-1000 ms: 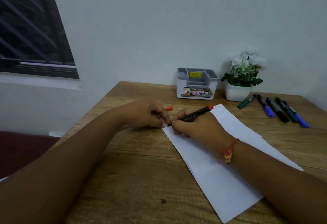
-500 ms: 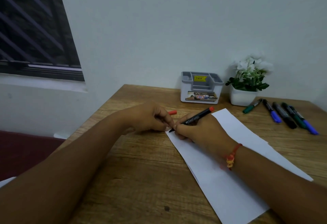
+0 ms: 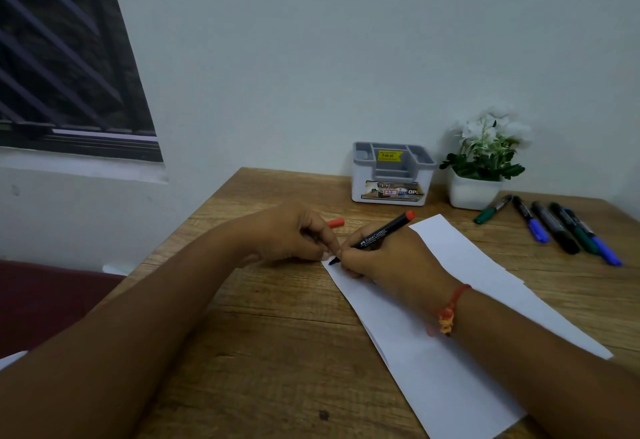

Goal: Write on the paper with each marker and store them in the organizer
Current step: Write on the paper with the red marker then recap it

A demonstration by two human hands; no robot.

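My right hand (image 3: 384, 258) grips a black marker with a red end (image 3: 382, 231), its tip touching the near left corner of the white paper (image 3: 460, 286). My left hand (image 3: 294, 232) lies curled beside that corner, fingertips at the paper's edge, and holds the red cap (image 3: 335, 223), which sticks out behind it. Several capped markers (image 3: 554, 225), green, blue and black, lie in a row at the right. The grey and white organizer (image 3: 391, 175) stands against the wall with nothing showing in its compartments.
A white pot with white flowers (image 3: 479, 168) stands right of the organizer. The wooden table (image 3: 277, 334) ends at its left edge near the window wall. A dark red seat (image 3: 45, 300) lies lower left.
The view has shifted slightly. Both hands stay at the paper's corner, with the marker tip edging a little along the paper.
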